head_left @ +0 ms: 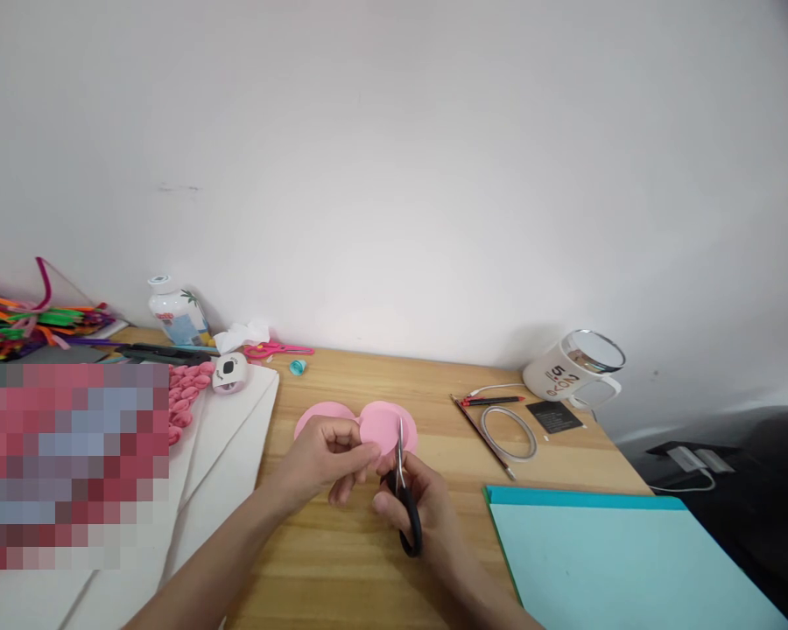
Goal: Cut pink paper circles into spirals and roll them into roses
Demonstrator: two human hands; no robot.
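Between the fingers of my left hand [328, 455] is a piece of pink paper [376, 426] with rounded lobes. My right hand [425, 503] grips black-handled scissors [404, 499], their blades pointing away from me and lying over the paper's right lobe. Whether the blades are apart or together is hard to make out. Another rounded pink lobe [325, 409] shows behind my left hand; its join to the held piece is partly hidden by my fingers.
Left are white sheets [236, 446], bundled pipe cleaners [52, 319], a white bottle [177, 311] and pink scissors [279, 351]. To the right stand a white mug [568, 367], a coiled cable [509, 433], a pencil [489, 442], a pen [496, 401] and light-blue sheets [617, 560].
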